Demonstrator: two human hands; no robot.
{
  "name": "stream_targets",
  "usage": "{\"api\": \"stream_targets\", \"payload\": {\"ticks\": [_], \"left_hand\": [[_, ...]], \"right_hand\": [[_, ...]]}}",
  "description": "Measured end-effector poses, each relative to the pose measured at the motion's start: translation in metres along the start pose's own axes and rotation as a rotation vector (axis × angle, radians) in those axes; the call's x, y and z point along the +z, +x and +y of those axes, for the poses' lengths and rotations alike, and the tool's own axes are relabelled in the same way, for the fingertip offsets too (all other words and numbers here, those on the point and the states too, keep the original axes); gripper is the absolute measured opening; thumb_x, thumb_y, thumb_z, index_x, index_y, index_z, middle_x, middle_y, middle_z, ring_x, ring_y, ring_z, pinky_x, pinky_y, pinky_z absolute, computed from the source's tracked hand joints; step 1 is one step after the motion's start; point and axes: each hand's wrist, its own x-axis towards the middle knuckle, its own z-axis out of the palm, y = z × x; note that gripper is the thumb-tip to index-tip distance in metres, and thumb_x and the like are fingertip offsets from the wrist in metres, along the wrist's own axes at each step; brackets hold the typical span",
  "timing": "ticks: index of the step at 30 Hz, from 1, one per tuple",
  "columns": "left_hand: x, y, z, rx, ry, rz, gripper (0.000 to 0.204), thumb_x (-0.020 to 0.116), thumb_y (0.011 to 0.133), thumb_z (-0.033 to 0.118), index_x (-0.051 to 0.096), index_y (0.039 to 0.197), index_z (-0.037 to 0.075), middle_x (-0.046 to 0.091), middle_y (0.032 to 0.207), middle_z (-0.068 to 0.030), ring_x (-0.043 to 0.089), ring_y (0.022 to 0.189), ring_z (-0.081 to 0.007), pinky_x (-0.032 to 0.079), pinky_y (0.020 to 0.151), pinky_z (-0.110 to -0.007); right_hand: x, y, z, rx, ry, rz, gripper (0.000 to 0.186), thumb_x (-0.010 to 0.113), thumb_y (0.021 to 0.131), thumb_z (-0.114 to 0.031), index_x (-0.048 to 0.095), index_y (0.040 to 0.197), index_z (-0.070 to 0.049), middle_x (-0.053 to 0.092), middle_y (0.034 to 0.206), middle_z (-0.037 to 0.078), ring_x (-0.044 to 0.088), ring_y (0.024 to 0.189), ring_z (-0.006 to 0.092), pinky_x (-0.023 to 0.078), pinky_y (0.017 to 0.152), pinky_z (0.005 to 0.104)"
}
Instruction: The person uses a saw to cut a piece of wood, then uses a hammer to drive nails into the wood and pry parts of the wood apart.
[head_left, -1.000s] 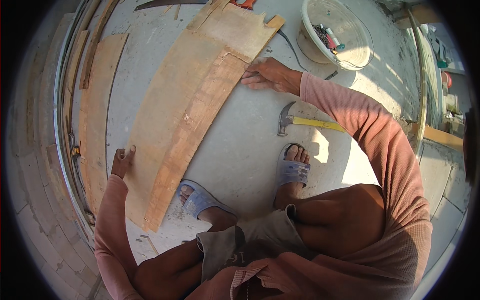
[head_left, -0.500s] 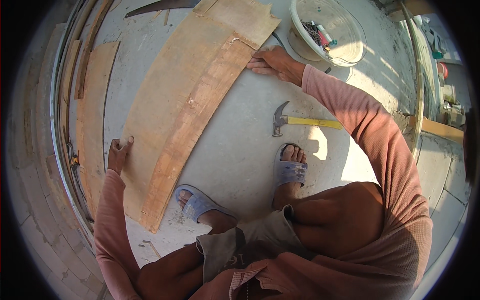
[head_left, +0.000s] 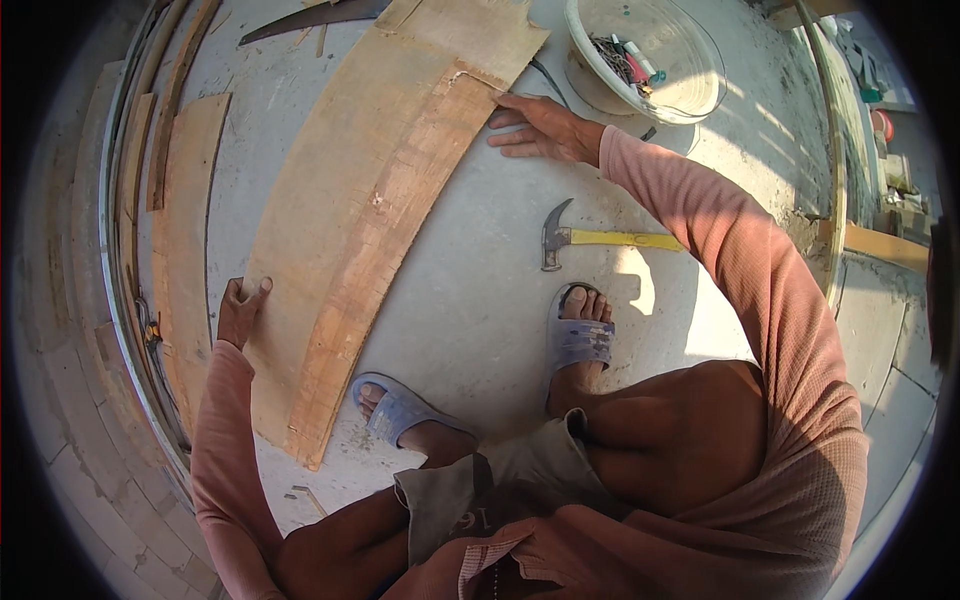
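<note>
A long plywood panel lies slanted in front of me, with a paler end piece at the far end. A rough wooden strip runs along its right side. My left hand grips the panel's left edge, its thumb on top and the other fingers partly hidden. At the upper right edge, my right hand is open. Its thumb is at the strip's edge, and its fingers are spread over the floor. A claw hammer with a yellow handle lies on the floor between that hand and my right foot.
A clear plastic tub with nails and small items stands beyond my right hand. A handsaw lies at the far left. Several boards and a metal rail line the left. My sandalled feet flank the near floor.
My right hand's fingers, earlier close together against the panel's edge, have spread and drawn off it. The panel has shifted slightly. My left hand keeps its place on the left edge.
</note>
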Motion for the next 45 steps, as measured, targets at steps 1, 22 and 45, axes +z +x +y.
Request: {"api": "stream_targets", "payload": {"ticks": [1, 22, 45], "left_hand": [[0.001, 0.001, -0.001, -0.003, -0.017, -0.003, 0.061, 0.082, 0.083, 0.051, 0.061, 0.111, 0.001, 0.065, 0.09, -0.0038, 0.058, 0.079, -0.0118, 0.051, 0.077, -0.028], [-0.015, 0.017, -0.025, 0.086, 0.109, 0.001, 0.049, 0.078, 0.087, 0.051, 0.063, 0.101, 0.006, 0.05, 0.077, 0.0056, 0.043, 0.071, -0.0072, 0.039, 0.066, -0.025], [-0.006, -0.002, -0.02, 0.0, -0.007, -0.075, 0.048, 0.077, 0.089, 0.048, 0.062, 0.106, 0.006, 0.059, 0.083, 0.0023, 0.049, 0.076, -0.0071, 0.043, 0.07, -0.026]], "right_hand": [[0.002, 0.001, 0.0, 0.0, -0.001, 0.001, 0.053, 0.061, 0.103, -0.032, 0.045, 0.145, -0.004, 0.054, 0.139, 0.011, 0.063, 0.121, 0.024, 0.053, 0.105, 0.0408], [0.021, 0.011, -0.024, -0.156, -0.281, 0.062, 0.039, 0.066, 0.098, -0.017, 0.056, 0.118, 0.014, 0.07, 0.1, 0.021, 0.076, 0.083, 0.0273, 0.066, 0.064, 0.0322], [0.026, 0.01, -0.012, -0.126, -0.248, 0.006, 0.037, 0.066, 0.1, -0.024, 0.06, 0.118, 0.008, 0.07, 0.095, 0.014, 0.074, 0.085, 0.0209, 0.066, 0.07, 0.028]]}}
